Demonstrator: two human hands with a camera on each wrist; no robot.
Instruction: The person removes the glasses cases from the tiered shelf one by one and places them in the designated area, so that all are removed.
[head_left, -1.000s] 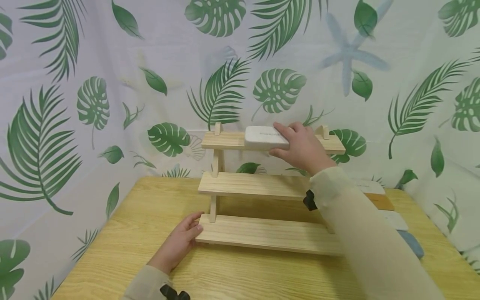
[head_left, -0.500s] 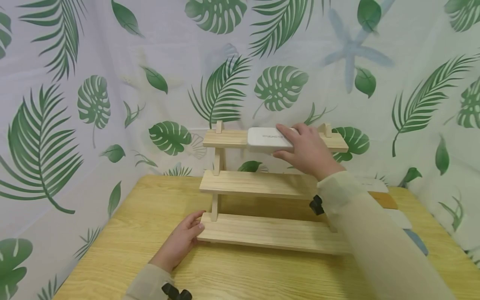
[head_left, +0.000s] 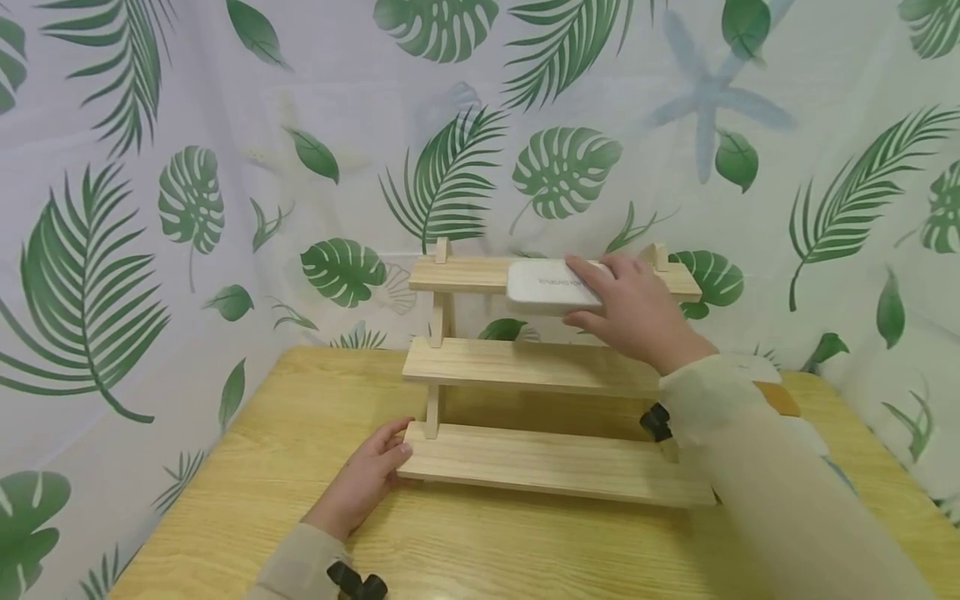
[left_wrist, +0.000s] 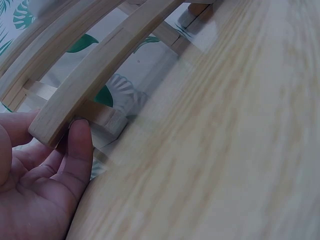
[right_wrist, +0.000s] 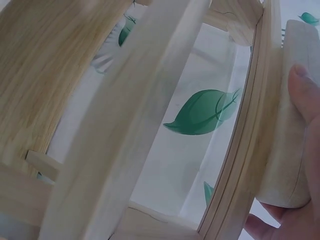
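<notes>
A three-tier wooden rack [head_left: 525,367] stands on the yellow wood-grain surface [head_left: 225,500], in front of a leaf-print cloth [head_left: 150,208] that hangs behind and to both sides. On the top shelf [head_left: 457,273] lies a white case [head_left: 546,287], flat, with small grey lettering on its top; it sits right of the shelf's middle and its front edge juts a little past the shelf's front. The right hand [head_left: 633,312] grips the case at its right end, fingers laid over the top and thumb curled underneath at the front edge; the right wrist view shows a fingertip [right_wrist: 302,87] on the case [right_wrist: 290,125] where it lies against the shelf edge. The left hand [head_left: 367,479] rests on the surface at the left end of the bottom shelf [head_left: 555,467], fingers relaxed and nearly straight, gripping nothing; in the left wrist view one fingertip [left_wrist: 80,135] touches the underside of that shelf's corner [left_wrist: 55,122]. The middle shelf [head_left: 525,365] is bare wood where it shows. Behind the right sleeve [head_left: 765,483], on the surface to the right of the rack, a few flat things show in part, one white and one brown [head_left: 780,398]; what they are cannot be told.
</notes>
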